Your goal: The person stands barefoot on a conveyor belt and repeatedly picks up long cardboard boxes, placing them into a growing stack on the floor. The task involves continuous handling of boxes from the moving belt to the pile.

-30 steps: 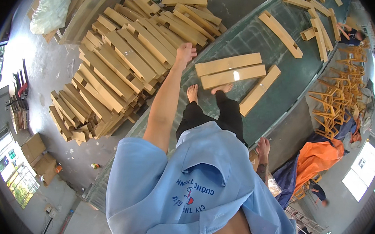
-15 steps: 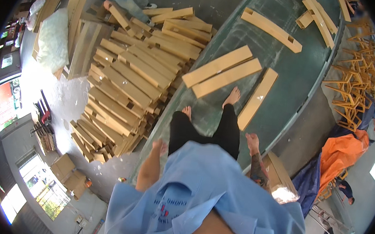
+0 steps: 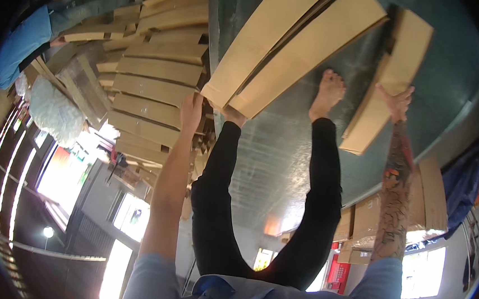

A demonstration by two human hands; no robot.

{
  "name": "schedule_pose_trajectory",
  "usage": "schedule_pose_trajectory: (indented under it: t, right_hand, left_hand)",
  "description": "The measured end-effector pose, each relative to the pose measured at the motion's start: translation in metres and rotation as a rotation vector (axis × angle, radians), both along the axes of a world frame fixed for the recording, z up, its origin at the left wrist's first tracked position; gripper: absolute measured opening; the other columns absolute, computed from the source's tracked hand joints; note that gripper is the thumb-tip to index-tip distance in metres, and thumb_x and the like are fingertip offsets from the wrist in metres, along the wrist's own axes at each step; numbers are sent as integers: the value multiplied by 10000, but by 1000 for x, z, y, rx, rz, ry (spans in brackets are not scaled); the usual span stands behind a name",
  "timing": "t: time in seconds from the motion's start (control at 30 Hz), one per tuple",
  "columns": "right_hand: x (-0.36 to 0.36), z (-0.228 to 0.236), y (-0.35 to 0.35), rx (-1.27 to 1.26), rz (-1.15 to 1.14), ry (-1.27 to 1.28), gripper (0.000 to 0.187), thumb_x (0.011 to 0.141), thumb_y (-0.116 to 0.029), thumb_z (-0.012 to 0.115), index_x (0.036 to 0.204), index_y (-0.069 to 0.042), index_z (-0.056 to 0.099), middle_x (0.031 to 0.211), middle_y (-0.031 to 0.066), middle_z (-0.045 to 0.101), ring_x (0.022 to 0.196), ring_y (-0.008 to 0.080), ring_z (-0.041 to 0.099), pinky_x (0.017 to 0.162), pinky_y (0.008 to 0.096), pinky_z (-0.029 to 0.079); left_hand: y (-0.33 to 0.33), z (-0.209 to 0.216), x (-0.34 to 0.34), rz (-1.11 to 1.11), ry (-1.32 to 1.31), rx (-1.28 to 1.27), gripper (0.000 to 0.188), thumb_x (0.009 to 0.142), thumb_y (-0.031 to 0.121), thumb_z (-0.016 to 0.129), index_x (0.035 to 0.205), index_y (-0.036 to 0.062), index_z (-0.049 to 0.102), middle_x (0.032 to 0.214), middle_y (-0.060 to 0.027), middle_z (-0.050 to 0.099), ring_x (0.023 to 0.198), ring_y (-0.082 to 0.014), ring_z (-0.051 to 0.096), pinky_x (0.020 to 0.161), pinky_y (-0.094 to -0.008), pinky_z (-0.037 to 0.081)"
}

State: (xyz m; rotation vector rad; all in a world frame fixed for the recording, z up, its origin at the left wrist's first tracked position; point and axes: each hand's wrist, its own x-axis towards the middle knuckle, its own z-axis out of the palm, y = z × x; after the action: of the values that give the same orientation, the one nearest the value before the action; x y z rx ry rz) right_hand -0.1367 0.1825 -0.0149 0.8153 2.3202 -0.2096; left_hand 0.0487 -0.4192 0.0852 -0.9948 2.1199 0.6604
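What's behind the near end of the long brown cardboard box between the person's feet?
At the near end of the long brown cardboard box, part of the bare left foot shows. Its toes are covered, so any contact can't be seen.

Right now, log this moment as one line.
left hand: at near end of left carton, grip unclear | right hand: open, at right carton | middle carton: beside left carton

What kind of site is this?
Likely a workshop or warehouse packing area: long cardboard boxes on a dark green surface, a big pile of similar boxes alongside, and a bulky translucent plastic bag.
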Motion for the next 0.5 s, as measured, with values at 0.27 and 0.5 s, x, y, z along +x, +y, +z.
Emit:
schedule_pose_trajectory:
  t: [0.27,0.5]
  right_hand:
    - [21,-26,5,-332,106,221,1350,641,-500,846,1528,78,9,1439,320,355,1326,439,396,1093,497,375]
    - [1,93,-111,-313,347,480,1309,623,-435,859,1516,120,81,1410,339,362,1288,438,410,1019,491,436]
  left_hand:
    - [65,-135,-107,-93,-97,250,745,861,559,686,1372,31,561,1177,-162,694,1039,-246,687,911,-346,516]
    - [107,-152,-108,-116,-103,326,722,870,661,575,1286,74,635,1201,-150,693,1129,-290,656,956,-390,495]
